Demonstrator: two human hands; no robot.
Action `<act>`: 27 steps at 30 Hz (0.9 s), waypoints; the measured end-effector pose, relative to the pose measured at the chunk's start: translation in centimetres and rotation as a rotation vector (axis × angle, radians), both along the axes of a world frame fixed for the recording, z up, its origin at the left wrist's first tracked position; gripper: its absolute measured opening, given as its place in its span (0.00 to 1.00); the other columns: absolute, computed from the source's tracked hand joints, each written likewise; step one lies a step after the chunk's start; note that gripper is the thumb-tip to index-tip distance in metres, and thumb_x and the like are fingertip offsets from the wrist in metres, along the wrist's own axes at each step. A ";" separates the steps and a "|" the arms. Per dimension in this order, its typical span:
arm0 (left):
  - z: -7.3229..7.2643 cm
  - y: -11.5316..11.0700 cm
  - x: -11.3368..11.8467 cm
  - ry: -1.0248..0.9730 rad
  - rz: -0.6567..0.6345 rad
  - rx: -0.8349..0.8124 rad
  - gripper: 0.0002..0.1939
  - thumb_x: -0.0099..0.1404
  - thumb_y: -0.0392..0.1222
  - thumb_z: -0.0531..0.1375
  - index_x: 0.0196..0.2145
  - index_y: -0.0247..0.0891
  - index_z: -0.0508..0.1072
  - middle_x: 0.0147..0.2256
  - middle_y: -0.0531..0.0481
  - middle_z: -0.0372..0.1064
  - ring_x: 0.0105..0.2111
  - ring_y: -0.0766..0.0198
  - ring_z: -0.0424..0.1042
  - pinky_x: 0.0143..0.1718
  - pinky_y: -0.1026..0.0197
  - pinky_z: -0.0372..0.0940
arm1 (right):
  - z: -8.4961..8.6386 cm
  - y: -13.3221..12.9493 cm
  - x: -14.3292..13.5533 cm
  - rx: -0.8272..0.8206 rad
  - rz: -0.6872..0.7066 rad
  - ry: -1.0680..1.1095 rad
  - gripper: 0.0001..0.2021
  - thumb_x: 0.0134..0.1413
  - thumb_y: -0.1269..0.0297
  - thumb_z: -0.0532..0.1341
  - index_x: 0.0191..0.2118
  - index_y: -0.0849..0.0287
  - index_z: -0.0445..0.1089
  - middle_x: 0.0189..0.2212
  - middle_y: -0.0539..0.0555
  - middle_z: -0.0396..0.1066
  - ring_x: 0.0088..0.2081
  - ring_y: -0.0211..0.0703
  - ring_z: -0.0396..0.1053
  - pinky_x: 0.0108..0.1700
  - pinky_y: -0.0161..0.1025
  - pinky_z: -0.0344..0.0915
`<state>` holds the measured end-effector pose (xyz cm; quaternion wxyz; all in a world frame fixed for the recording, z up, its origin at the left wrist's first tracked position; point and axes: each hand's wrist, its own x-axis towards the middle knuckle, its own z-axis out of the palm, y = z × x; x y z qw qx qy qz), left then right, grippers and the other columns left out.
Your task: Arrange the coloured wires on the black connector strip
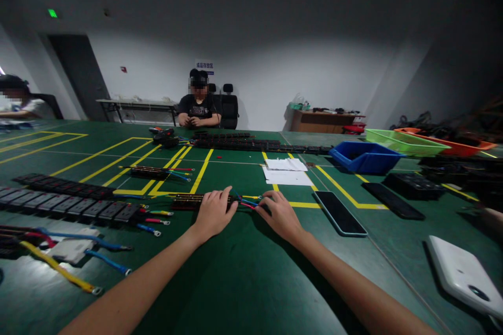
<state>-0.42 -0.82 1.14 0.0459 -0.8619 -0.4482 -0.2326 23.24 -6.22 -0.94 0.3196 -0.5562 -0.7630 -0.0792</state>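
A dark strip with copper-coloured bars (181,201) lies on the green table in front of me. Coloured wires (247,203), blue and red among them, come out of its right end. My left hand (214,213) is closed over the strip's right part, its fingers across the top and its thumb on the near side. Just to the right, the curled fingers of my right hand (278,214) pinch the ends of the wires. The fingertips partly hide which wires they hold.
Black socket strips (78,207) with ring-ended wires lie at left. A similar barred strip (151,172) is farther back. Paper (288,175), a phone (340,213), a dark phone (393,200), a white device (466,272) and a blue bin (363,159) are rightward. A co-worker (200,107) sits opposite.
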 end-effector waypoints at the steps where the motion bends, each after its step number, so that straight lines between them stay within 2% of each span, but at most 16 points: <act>1: 0.0 0.0 0.0 0.003 0.000 0.004 0.28 0.74 0.55 0.47 0.62 0.34 0.64 0.51 0.38 0.73 0.52 0.49 0.70 0.55 0.46 0.60 | 0.0 0.0 0.0 -0.004 -0.016 0.012 0.06 0.63 0.59 0.63 0.41 0.55 0.73 0.45 0.58 0.69 0.47 0.51 0.68 0.49 0.49 0.69; 6: 0.0 0.0 0.0 0.002 -0.005 0.007 0.28 0.74 0.54 0.48 0.62 0.34 0.64 0.51 0.38 0.73 0.52 0.50 0.70 0.55 0.46 0.60 | -0.3 0.3 0.0 -0.039 -0.042 0.006 0.15 0.60 0.59 0.65 0.49 0.56 0.67 0.47 0.58 0.69 0.47 0.52 0.69 0.48 0.50 0.69; 10: -0.1 0.1 0.0 -0.006 -0.010 0.004 0.28 0.75 0.55 0.47 0.62 0.34 0.64 0.51 0.38 0.73 0.52 0.50 0.70 0.56 0.46 0.60 | -0.4 0.4 0.0 -0.030 -0.036 0.007 0.17 0.60 0.58 0.65 0.52 0.55 0.66 0.48 0.59 0.68 0.48 0.53 0.69 0.48 0.49 0.69; 17: -0.2 0.1 -0.1 -0.021 -0.011 0.001 0.28 0.75 0.55 0.46 0.62 0.34 0.63 0.52 0.38 0.72 0.53 0.50 0.70 0.56 0.46 0.60 | 0.4 -0.5 -0.2 0.053 -0.005 0.027 0.08 0.67 0.61 0.58 0.46 0.56 0.71 0.46 0.59 0.68 0.48 0.51 0.68 0.50 0.49 0.69; 21: -0.3 0.2 -0.1 -0.025 -0.019 0.002 0.28 0.75 0.55 0.46 0.63 0.35 0.64 0.52 0.38 0.72 0.53 0.50 0.70 0.56 0.46 0.59 | 0.6 -0.6 -0.2 0.056 0.032 -0.019 0.11 0.68 0.60 0.57 0.38 0.55 0.76 0.48 0.60 0.68 0.51 0.52 0.67 0.52 0.51 0.68; 27: -0.4 0.2 -0.1 -0.017 -0.011 0.007 0.28 0.75 0.55 0.47 0.62 0.34 0.64 0.52 0.38 0.72 0.53 0.51 0.70 0.56 0.47 0.59 | 0.7 -0.6 -0.1 0.024 0.074 -0.059 0.13 0.68 0.59 0.57 0.39 0.54 0.79 0.48 0.59 0.70 0.51 0.52 0.66 0.53 0.53 0.68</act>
